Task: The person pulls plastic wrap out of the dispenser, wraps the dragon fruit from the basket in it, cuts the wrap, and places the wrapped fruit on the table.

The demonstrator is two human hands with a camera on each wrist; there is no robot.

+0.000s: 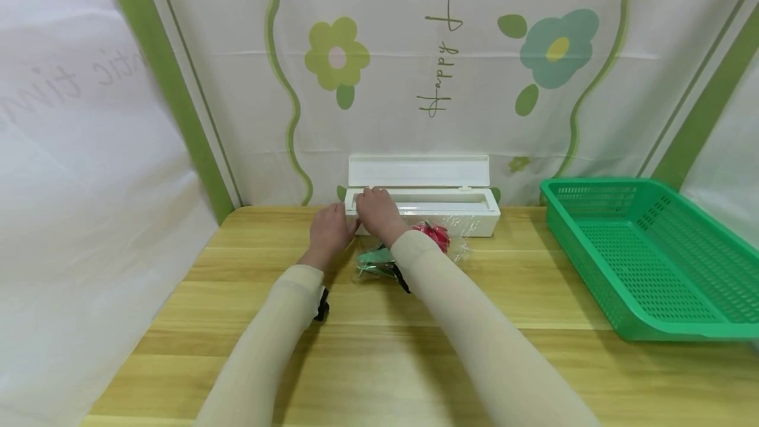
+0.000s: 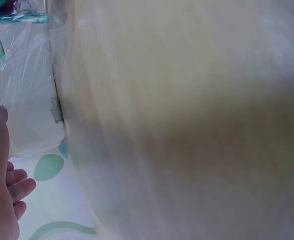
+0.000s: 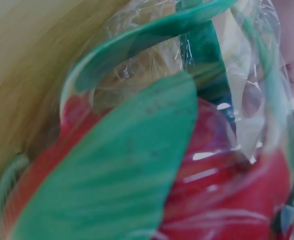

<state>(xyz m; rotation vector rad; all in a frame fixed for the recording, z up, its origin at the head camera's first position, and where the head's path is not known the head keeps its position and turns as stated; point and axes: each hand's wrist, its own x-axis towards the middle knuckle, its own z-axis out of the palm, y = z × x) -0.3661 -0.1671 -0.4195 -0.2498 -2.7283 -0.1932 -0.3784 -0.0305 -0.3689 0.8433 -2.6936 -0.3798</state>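
The white box (image 1: 483,224), lid (image 1: 418,171) tipped back, stands by the table's (image 1: 510,308) rear edge, with bare wood to its left and between it and the green basket (image 1: 593,275) on its right, while a film-wrapped red-and-green item (image 1: 435,236) lies close in front. The left hand (image 1: 331,229) is at the box's left front corner, the right hand (image 1: 378,211) bent over its top just beside; whether either grips film cannot be told. The right sleeve (image 1: 474,321) partly hides the item, and the basket's side away from the box is cut off.
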